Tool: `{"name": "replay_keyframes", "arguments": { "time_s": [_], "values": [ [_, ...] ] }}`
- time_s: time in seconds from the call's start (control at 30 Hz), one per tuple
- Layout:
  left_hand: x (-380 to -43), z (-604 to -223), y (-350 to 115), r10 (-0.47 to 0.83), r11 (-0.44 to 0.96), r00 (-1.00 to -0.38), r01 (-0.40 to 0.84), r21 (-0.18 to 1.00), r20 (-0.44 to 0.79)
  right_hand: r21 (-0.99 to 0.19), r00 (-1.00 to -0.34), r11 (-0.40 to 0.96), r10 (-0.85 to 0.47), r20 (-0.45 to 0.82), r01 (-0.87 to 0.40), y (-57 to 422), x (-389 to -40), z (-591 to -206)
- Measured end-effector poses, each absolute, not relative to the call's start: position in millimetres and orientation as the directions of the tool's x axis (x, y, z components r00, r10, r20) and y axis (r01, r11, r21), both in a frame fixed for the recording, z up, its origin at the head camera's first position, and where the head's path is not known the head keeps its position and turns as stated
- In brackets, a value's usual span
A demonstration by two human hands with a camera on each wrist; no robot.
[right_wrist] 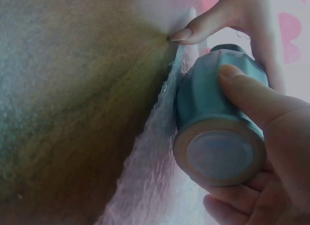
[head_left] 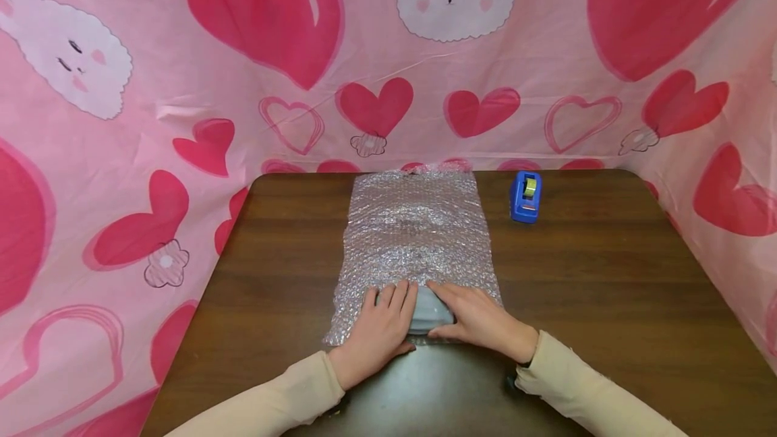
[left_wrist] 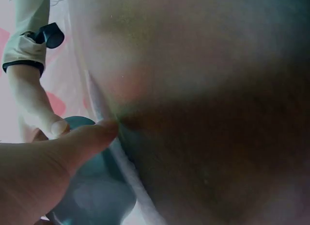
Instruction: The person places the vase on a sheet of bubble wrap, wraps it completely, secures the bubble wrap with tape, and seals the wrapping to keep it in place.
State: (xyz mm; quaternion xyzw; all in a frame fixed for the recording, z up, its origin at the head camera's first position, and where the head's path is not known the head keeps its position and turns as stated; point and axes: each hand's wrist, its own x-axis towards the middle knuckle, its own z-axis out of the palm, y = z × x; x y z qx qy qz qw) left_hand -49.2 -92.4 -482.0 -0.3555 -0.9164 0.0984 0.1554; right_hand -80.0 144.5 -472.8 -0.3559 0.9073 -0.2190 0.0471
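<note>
Grey-green faceted ceramic-looking vessel (head_left: 431, 311), lying on its side at the near end of a clear crinkly bubble wrap sheet (head_left: 419, 235). From the head cam, only visible in the middle, btwn two hands. From the R wrist cam, way more to see: round pale base with a tan rim (right_wrist: 220, 154) facing out, plus a dark neck (right_wrist: 227, 47) at the opposite end. From the L wrist cam, mostly dark blur, but also a black strapped-on gadget (left_wrist: 51, 36) on the right wrist, barely visible on the head cam.

R hand (head_left: 479, 319): curled round the base end, thumb across the near side, other fingers tucked round below per its own wrist cam, so def holding it. L hand (head_left: 382, 329): laid over the neck end, fingers nearly straight & close tog, thumb apart from them at the wrap's near edge. Can't tell if pinching or just touching there.

Off to the right of the wrap, twd the far edge: blue plastic tape dispenser (head_left: 525, 214) w/ a yellowish tape roll (head_left: 530, 187), well apart from both hands. Under it all, dark brown wood-grain table (head_left: 273, 255). Behind & at both sides, pink sheet (head_left: 237, 106) printed w/ red hearts & white animal faces. Cream long sleeves (head_left: 267, 393) on both arms. In the way: own hands, hiding neck & base on the head cam.
</note>
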Motion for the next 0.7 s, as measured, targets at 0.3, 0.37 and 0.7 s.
{"name": "replay_keyframes", "arguments": {
  "time_s": [0.3,0.37,0.7],
  "values": [
    [-54,-476,-93,0.691,0.723,-0.677,0.654,-0.225,0.253,-0.421,-0.744,0.661,-0.667,0.051,-0.621,143,-81,-471],
    [-55,-475,-93,0.691,0.722,-0.679,0.66,-0.208,0.247,-0.394,-0.739,0.663,-0.671,0.066,-0.637,142,-80,-471],
    [-62,-469,-90,0.68,0.733,-0.696,0.654,-0.187,0.233,-0.138,-0.711,0.697,-0.693,0.119,-0.703,127,-66,-479]
  ]
}}
